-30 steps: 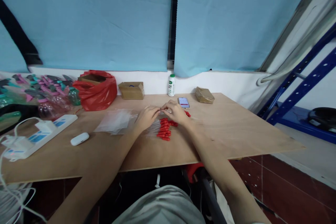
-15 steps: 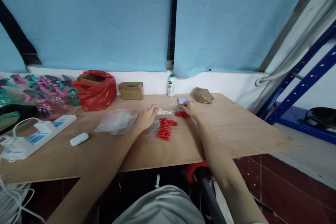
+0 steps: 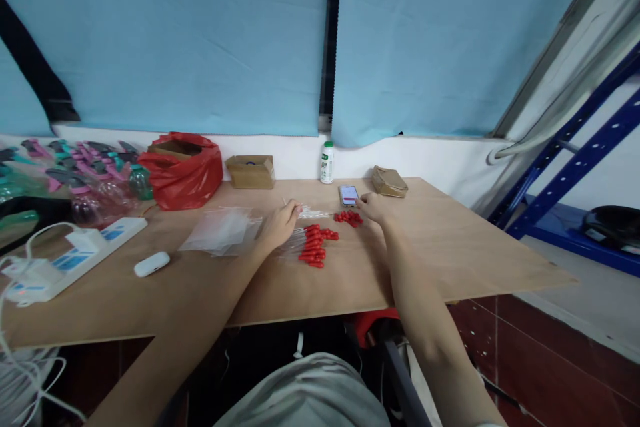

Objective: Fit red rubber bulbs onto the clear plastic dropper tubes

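Observation:
My left hand [image 3: 280,223] is closed in a pinch beside a bundle of thin clear sticks [image 3: 313,212]. A slim pale stick [image 3: 285,201] pokes up from its fingers. Below lies a group of thin clear rods with red tips [image 3: 313,245], all pointing right. A small pile of red pieces [image 3: 349,217] rests between the hands. Just right of that pile, my right hand [image 3: 374,207] hovers with fingers loosely extended, holding nothing visible. Its fingertips are by the lower right corner of a phone [image 3: 349,196] with a lit screen.
Clear plastic bags [image 3: 217,231] lie left of my left hand. Farther left are a white earbud case [image 3: 151,264] and a power strip [image 3: 85,257]. Along the back stand a red bag [image 3: 185,173], an open carton [image 3: 250,173], a white bottle [image 3: 327,163] and a brown package [image 3: 389,181].
My right hand has drawn back slightly right, off the phone and the red pile, uncovering both. The phone screen looks different. My left hand stays in place.

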Demonstrator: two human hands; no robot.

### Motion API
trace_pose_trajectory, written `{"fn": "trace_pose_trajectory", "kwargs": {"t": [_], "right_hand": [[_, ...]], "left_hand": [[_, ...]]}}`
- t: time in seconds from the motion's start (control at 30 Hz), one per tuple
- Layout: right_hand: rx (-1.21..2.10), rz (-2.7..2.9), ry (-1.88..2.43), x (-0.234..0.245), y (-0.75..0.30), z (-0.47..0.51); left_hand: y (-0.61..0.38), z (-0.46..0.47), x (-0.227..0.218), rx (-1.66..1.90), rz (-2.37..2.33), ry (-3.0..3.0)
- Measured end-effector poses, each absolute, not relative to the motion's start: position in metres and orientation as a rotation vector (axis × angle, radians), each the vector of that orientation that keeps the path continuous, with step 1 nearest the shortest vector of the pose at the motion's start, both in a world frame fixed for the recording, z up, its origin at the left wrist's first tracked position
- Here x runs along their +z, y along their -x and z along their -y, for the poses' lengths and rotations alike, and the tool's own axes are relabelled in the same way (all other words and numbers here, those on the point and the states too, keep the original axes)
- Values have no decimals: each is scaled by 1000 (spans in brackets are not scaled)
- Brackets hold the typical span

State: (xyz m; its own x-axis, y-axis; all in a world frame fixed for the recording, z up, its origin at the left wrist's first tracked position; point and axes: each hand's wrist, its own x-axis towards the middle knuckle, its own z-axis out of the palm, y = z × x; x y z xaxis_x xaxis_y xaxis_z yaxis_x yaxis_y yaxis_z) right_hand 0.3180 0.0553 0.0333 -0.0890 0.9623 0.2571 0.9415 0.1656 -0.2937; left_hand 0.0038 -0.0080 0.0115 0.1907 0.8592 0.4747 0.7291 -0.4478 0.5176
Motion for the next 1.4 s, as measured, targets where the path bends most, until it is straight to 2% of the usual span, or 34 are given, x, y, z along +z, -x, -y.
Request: {"fn": "trace_pose_trajectory", "kwargs": {"t": [0.1, 0.33, 0.57, 0.77, 0.9, 1.17, 1.4], "right_hand": [[117, 2137, 1814, 41, -321, -51], [570, 2257, 1894, 51, -315, -38], [414, 2252, 2088, 52, -296, -32], [534, 2318, 2085, 48, -298, -32], [631, 2312, 1803, 44, -298, -32], [350, 2281, 997, 37, -259, -32], [359, 2296, 715, 33, -231, -20]], "left_hand": [[-3, 7, 10, 1130, -1535, -2279], [-3, 5, 7, 1156, -1524, -2310], [-5, 8, 9, 1117, -1527, -2380], [-6, 10, 10, 1105, -1526, -2413], [-6, 13, 12, 1123, -1502, -2410], [-12, 23, 21, 1136, -1337, -2397], [-12, 23, 21, 1186, -1223, -2405]]}}
